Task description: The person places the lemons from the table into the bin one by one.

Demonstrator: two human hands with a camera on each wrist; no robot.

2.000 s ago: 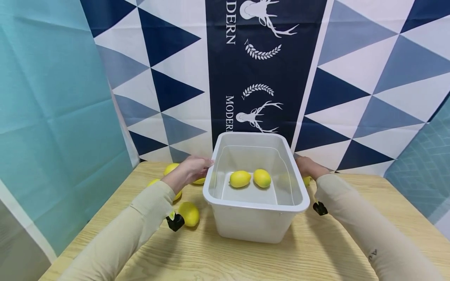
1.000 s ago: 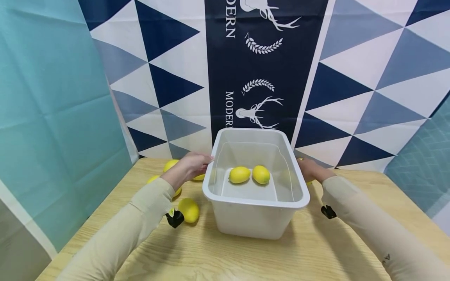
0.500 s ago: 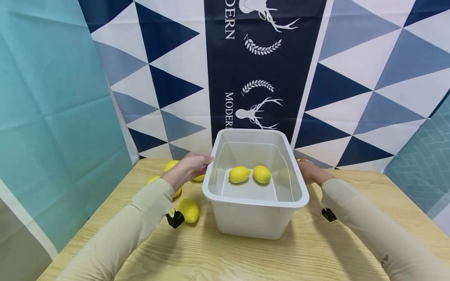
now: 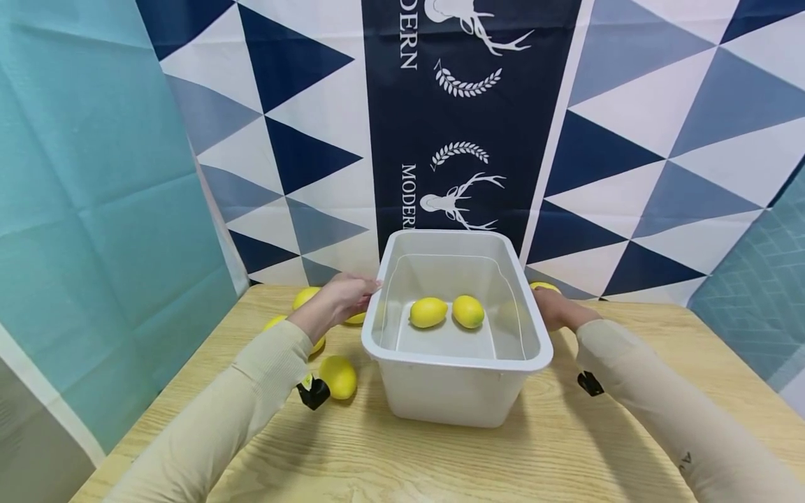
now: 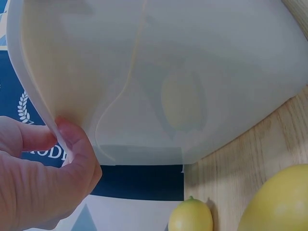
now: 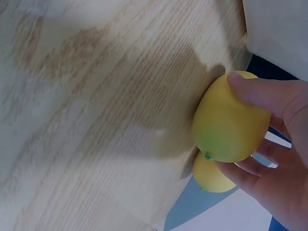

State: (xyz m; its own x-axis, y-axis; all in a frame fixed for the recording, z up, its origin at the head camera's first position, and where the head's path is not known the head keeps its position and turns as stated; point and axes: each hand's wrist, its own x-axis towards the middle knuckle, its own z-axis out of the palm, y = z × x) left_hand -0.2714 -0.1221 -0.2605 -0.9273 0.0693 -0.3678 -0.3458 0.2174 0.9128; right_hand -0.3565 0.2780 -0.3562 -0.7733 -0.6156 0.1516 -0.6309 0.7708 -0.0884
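A white plastic bin (image 4: 446, 395) stands on the table, with two yellow lemons on its floor, a left one (image 4: 428, 312) and a right one (image 4: 468, 311). My left hand (image 4: 342, 297) pinches the bin's left rim between thumb and fingers, as the left wrist view shows closely. On the bin's other side, my right hand (image 4: 556, 307) grips a lemon (image 6: 231, 118), thumb on one side and fingers on the other. That lemon is close over the tabletop; the head view hides it behind the hand. Another lemon (image 6: 211, 175) lies just beyond it.
Several lemons lie left of the bin, including a near one (image 4: 338, 377) and a far one (image 4: 306, 296) partly behind my left arm. The wooden table (image 4: 402, 461) ends at a patterned cloth (image 4: 314, 175) behind the bin. A teal cloth (image 4: 107, 209) hangs at left.
The right hand has shifted slightly beside the bin, and the lemon that showed below it is now hidden, while the one beyond shows more. The left hand keeps its hold on the rim.
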